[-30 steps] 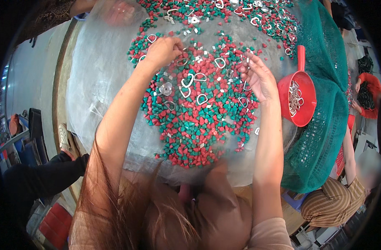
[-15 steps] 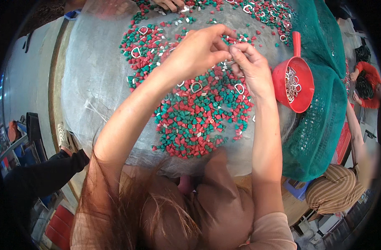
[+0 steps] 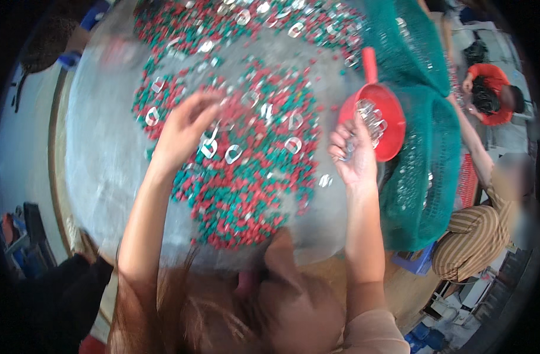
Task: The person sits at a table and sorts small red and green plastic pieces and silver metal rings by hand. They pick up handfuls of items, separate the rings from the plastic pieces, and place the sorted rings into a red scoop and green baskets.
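Small red and green cone-shaped pieces point(image 3: 240, 218) lie spread over a surface covered with clear sheeting, with white or silvery D-rings point(image 3: 234, 154) scattered among them. Above the left part of the pieces is my left hand point(image 3: 187, 124), its thumb and fingers apart and slightly blurred, close to several D-rings. On the right, my right hand point(image 3: 355, 154) is at the left rim of a red dipper point(image 3: 392, 138) that holds a pile of metal rings point(image 3: 373, 121). Its fingers curl inward, and something shiny glints between them, too blurred to name.
Green mesh point(image 3: 420, 177) bulges up along the right side, beside the dipper. Clear sheeting point(image 3: 104, 153) covers the left side. Beyond the mesh sits a person in striped clothing point(image 3: 473, 248); farther back is an orange-red round shape point(image 3: 500, 88) with dark material inside.
My hands were together above the pieces and have now separated. The left went down and left toward the D-rings; the right moved to the dipper. The whole view has shifted too.
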A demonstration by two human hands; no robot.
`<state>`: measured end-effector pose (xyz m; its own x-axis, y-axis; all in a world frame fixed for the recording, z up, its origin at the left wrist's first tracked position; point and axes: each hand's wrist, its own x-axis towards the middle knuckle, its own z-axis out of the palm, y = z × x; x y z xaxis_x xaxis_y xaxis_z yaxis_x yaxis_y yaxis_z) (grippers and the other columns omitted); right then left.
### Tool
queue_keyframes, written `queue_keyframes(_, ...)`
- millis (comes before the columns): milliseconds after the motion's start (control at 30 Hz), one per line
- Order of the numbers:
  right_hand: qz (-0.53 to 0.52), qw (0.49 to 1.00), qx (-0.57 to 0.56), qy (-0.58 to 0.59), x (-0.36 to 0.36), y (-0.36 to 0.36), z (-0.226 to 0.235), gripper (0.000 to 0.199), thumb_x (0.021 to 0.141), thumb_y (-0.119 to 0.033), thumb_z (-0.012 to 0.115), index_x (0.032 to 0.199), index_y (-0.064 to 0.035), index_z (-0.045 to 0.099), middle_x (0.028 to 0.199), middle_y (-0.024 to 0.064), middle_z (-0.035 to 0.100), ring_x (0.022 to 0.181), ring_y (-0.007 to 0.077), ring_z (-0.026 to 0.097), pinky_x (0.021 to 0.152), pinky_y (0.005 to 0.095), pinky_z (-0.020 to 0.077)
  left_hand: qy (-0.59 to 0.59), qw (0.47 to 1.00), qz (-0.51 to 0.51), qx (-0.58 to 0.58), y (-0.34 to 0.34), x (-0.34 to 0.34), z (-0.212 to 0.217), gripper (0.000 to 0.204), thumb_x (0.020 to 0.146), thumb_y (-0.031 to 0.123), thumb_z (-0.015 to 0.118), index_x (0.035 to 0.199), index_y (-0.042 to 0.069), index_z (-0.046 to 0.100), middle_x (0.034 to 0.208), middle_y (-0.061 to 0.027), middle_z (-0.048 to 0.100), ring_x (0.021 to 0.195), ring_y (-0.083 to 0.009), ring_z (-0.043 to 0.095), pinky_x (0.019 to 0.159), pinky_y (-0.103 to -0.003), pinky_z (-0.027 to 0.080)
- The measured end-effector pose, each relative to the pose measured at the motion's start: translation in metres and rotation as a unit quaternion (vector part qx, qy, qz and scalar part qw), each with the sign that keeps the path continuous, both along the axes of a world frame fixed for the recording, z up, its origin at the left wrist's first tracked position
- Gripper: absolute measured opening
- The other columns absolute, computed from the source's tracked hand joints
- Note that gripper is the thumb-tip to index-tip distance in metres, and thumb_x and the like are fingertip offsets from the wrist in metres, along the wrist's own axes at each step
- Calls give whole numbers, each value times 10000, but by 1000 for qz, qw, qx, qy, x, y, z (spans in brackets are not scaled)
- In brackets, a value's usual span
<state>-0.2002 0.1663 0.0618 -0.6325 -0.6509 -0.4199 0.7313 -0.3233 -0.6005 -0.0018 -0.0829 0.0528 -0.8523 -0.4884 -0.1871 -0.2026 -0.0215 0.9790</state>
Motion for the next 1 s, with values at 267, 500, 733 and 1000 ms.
queue_keyframes(267,-238,795,299,471,-254,-37,163,422,872,-355,607,1106,-11,538,975,145,636,882,323,617,764,365,506,2,989,140,-38,-33,48,-9,252,921,132,537,1141,19,580,1035,-45,638,972,-122,587,837,-268,457)
queue_keyframes(500,-42,518,351,779,-220,-120,57,502,762,-237,705,1200,-32,568,1089,178,625,896,219,620,790,329,488,-114,904,255,-323,-103,87,-56,211,827,112,605,1021,47,658,900,-119,686,803,-193,652,748,-319,499)
queue_keyframes(733,204,535,305,761,-1,-227,-56,367,775,-101,646,1138,-118,591,1189,117,531,1130,315,507,957,388,421,-148,873,218,-411,-110,67,-78,285,753,163,653,1019,62,642,912,-135,624,838,-311,610,758,-410,480)
queue_keyframes(1000,209,428,389,789,1,-308,-105,395,807,-175,614,1192,-110,551,1176,112,542,1105,311,526,877,436,475,-92,936,177,-289,-71,58,-69,228,800,154,629,1000,44,635,928,-128,622,815,-304,615,724,-388,488)
